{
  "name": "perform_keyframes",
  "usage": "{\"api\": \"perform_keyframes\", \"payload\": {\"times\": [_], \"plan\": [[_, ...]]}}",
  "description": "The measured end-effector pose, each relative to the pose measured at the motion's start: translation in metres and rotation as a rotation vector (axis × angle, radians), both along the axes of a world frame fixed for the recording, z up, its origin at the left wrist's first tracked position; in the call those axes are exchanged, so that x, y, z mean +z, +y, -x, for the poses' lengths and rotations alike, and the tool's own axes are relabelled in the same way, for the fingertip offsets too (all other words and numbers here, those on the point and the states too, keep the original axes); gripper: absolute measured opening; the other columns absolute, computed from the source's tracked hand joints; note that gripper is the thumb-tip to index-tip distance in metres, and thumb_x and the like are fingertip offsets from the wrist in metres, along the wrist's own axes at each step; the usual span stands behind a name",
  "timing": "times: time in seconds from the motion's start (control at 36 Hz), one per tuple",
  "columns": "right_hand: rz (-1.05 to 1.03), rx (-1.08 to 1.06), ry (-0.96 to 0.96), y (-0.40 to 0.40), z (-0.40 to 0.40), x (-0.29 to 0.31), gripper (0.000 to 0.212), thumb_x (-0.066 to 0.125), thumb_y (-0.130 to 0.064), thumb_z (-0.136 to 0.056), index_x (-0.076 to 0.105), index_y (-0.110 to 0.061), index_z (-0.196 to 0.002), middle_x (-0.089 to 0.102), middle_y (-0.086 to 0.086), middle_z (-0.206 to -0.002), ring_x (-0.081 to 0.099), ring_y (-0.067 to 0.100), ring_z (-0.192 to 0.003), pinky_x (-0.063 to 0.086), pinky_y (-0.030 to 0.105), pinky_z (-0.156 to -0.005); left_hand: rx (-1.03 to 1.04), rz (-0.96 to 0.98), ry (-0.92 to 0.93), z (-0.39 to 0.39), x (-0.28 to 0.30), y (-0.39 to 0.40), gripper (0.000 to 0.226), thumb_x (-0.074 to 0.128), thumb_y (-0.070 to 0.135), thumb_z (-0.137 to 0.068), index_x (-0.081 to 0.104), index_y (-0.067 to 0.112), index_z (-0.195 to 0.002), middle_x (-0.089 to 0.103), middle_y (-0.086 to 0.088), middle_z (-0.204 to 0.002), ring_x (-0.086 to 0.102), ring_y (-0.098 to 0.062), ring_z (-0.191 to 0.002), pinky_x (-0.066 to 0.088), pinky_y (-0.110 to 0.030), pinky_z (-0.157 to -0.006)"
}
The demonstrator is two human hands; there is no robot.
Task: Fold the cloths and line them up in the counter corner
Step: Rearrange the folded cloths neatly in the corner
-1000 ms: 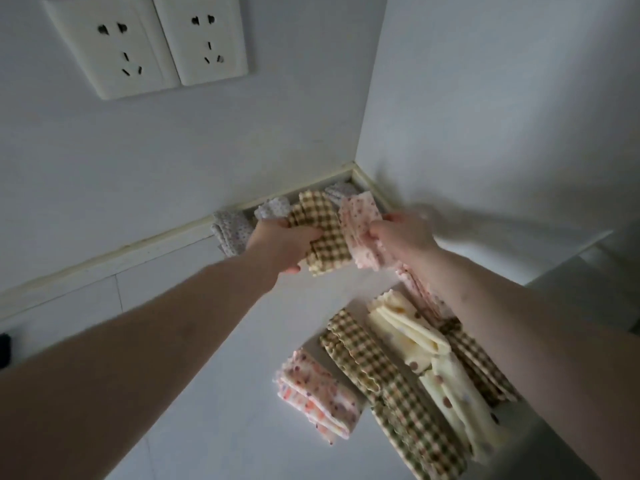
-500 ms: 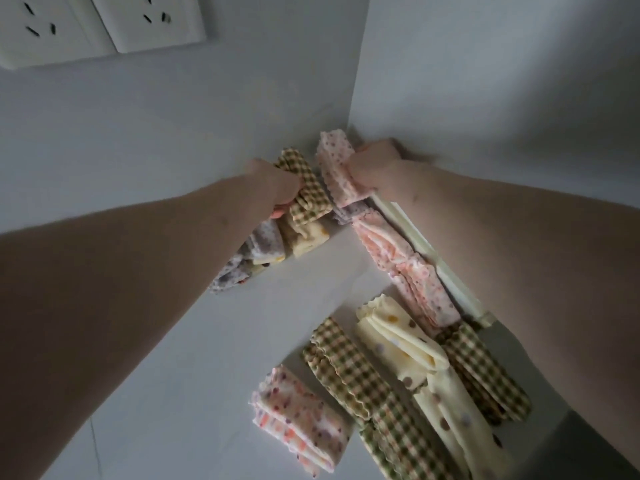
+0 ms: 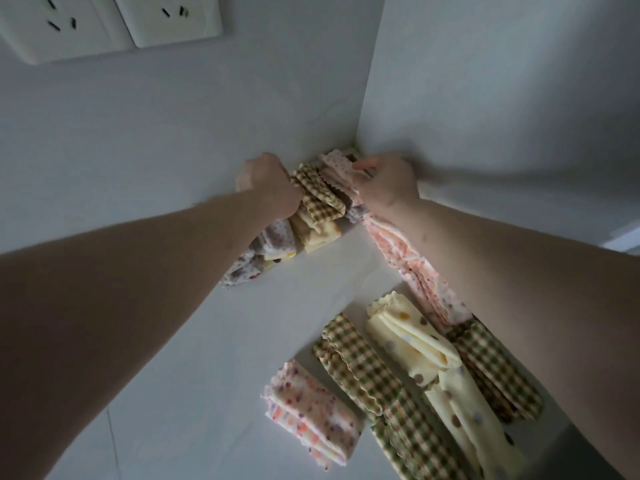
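Note:
A row of folded cloths stands on edge in the counter corner: a green checked cloth (image 3: 320, 195), a pink dotted cloth (image 3: 337, 169), a yellow one (image 3: 320, 235) and purple-dotted ones (image 3: 273, 242). My left hand (image 3: 266, 185) grips the left side of the checked cloth. On the row's right end, my right hand (image 3: 386, 183) pinches the pink dotted cloth. Folded cloths lie nearer me on the counter: a pink spotted one (image 3: 311, 414), a long checked one (image 3: 367, 368), a yellow dotted one (image 3: 426, 355), another checked one (image 3: 495, 368) and a pink strip (image 3: 412, 265).
Two white wall sockets (image 3: 114, 22) sit high on the left wall. The two walls meet right behind the row. White counter (image 3: 207, 393) stretches to the lower left.
The view has tilted down and closed in. Both hands have carried the checked and pink cloths back into the corner, where they now sit lower, against the row.

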State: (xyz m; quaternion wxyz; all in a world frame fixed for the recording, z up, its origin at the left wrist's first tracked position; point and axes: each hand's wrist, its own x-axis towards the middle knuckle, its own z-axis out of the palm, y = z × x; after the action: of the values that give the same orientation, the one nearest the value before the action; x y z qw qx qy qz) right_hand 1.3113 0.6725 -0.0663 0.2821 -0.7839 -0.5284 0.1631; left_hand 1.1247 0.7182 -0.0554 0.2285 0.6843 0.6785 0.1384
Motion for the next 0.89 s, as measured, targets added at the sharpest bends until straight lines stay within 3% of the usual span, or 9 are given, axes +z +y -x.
{"api": "perform_keyframes", "payload": {"times": [0.08,0.25,0.39,0.5,0.56,0.69,0.78,0.81,0.89], "plan": [[-0.104,0.002,0.051,-0.026,0.013,0.003,0.022,0.066,-0.024,-0.091,0.075,-0.027,-0.111,0.069,-0.001,-0.118,0.067,0.017,-0.1,0.053,0.029,-0.092,-0.041,-0.05,-0.067,0.015,0.013,-0.025,0.015,0.075,0.033,-0.081,0.066,0.025,-0.09,0.069,0.001,-0.093,0.064,-0.023,-0.09,0.048,-0.03,-0.069],[-0.107,0.107,0.168,-0.108,0.045,0.0,0.019,0.067,-0.012,-0.092,0.072,-0.029,-0.1,0.069,-0.015,-0.102,0.061,-0.005,-0.08,0.049,0.007,-0.073,-0.155,-0.01,-0.09,0.057,0.013,-0.108,0.023,0.076,0.039,-0.079,0.056,0.029,-0.073,0.065,0.013,-0.074,0.064,-0.018,-0.081,0.052,-0.03,-0.074],[0.232,0.181,0.169,-0.168,0.06,-0.006,0.025,0.07,-0.02,-0.092,0.067,-0.026,-0.116,0.068,-0.013,-0.112,0.066,0.002,-0.091,0.055,0.025,-0.09,-0.215,0.196,-0.044,0.098,0.002,-0.177,0.023,0.074,0.047,-0.085,0.061,0.03,-0.094,0.067,0.013,-0.087,0.062,-0.012,-0.083,0.048,-0.028,-0.073],[0.495,0.209,0.131,-0.196,0.06,-0.005,0.033,0.069,-0.031,-0.088,0.062,-0.028,-0.121,0.067,-0.011,-0.115,0.065,0.011,-0.104,0.054,0.034,-0.096,-0.176,0.339,0.023,0.122,-0.019,-0.217,0.038,0.071,0.061,-0.082,0.062,0.03,-0.103,0.068,0.012,-0.098,0.063,-0.015,-0.096,0.048,-0.028,-0.084],[0.575,0.222,0.093,-0.206,0.059,-0.007,0.034,0.066,-0.032,-0.084,0.062,-0.029,-0.118,0.069,-0.011,-0.109,0.066,0.013,-0.102,0.055,0.032,-0.089,-0.15,0.417,0.032,0.127,-0.028,-0.234,0.047,0.068,0.067,-0.08,0.063,0.028,-0.106,0.067,0.009,-0.102,0.062,-0.017,-0.097,0.051,-0.031,-0.086],[0.674,0.197,0.097,-0.223,0.06,-0.012,0.037,0.063,-0.027,-0.082,0.057,-0.032,-0.118,0.07,-0.012,-0.1,0.066,0.007,-0.086,0.043,0.019,-0.063,-0.005,0.519,-0.115,0.116,-0.038,-0.259,0.043,0.074,0.066,-0.074,0.06,0.03,-0.093,0.063,0.011,-0.092,0.06,-0.013,-0.089,0.054,-0.032,-0.081],[0.672,0.206,0.129,-0.225,0.065,-0.015,0.008,0.059,-0.019,-0.076,0.058,-0.025,-0.08,0.061,-0.013,-0.063,0.057,0.008,-0.056,0.037,0.02,-0.049,0.07,0.533,-0.237,0.107,-0.044,-0.258,0.031,0.083,0.05,-0.073,0.066,0.027,-0.085,0.068,0.008,-0.086,0.064,-0.012,-0.08,0.057,-0.03,-0.072],[0.671,0.194,0.152,-0.224,0.068,-0.016,0.01,0.059,-0.016,-0.076,0.056,-0.025,-0.075,0.058,-0.012,-0.058,0.053,0.008,-0.051,0.035,0.021,-0.046,0.098,0.541,-0.281,0.105,-0.046,-0.255,0.026,0.085,0.045,-0.074,0.068,0.026,-0.082,0.069,0.006,-0.084,0.065,-0.013,-0.077,0.057,-0.028,-0.068],[0.643,0.129,0.257,-0.217,0.073,-0.014,0.017,0.065,-0.017,-0.083,0.062,-0.027,-0.097,0.07,-0.009,-0.079,0.065,0.006,-0.066,0.043,0.02,-0.051,0.167,0.515,-0.331,0.104,-0.05,-0.24,0.022,0.086,0.04,-0.074,0.072,0.024,-0.076,0.071,0.002,-0.081,0.065,-0.018,-0.072,0.055,-0.026,-0.065]]}}
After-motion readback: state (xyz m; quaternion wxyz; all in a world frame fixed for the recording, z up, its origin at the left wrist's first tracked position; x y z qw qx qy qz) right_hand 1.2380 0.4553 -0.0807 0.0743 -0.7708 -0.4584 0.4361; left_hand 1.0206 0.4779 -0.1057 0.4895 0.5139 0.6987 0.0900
